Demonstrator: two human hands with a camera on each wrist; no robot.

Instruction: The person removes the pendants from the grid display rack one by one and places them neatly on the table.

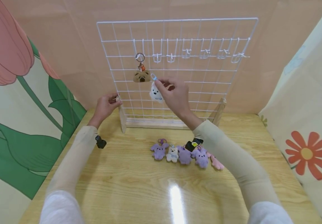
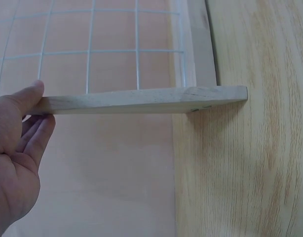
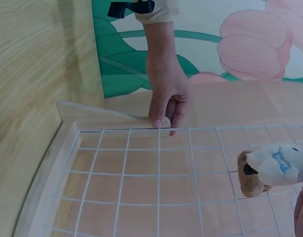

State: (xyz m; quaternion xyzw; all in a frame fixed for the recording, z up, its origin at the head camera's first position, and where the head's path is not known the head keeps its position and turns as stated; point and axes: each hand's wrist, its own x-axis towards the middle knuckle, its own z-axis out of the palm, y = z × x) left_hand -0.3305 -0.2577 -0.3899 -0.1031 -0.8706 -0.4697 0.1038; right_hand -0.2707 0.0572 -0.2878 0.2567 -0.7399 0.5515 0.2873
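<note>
My right hand pinches a white plush keychain near its light blue clasp, in front of the white wire grid rack. In the right wrist view the white plush overlaps a brown bear keychain. That brown bear hangs by its ring from the leftmost hook, just left of my right hand. My left hand grips the upper end of the rack's wooden side support, thumb on one face and fingers on the other.
Along the grid's upper part, several wire hooks stand in a row. On the wooden table before the rack lie a purple plush keychain, a white one, two more purple ones and a pink one, partly under my right forearm.
</note>
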